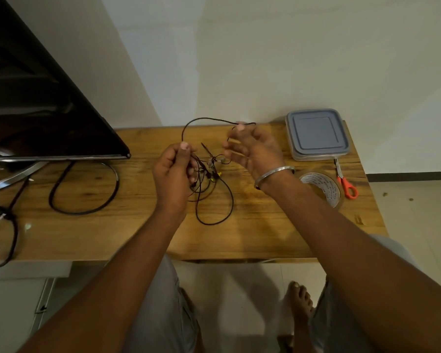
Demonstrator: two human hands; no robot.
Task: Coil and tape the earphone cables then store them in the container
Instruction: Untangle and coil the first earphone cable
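Holding a dark earphone cable (206,119) arched above the bench (138,225), we pinch it in our left hand (175,171), fingers closed on it, while our right hand (252,151) nips the far end between thumb and fingertip. Most of the cable lies tangled below, between our hands. Pulling now would likely tighten those snarls into knots, or drag the pile off the edge. The lidded container (317,133), tape roll (321,186) and scissors (345,183) wait at right.
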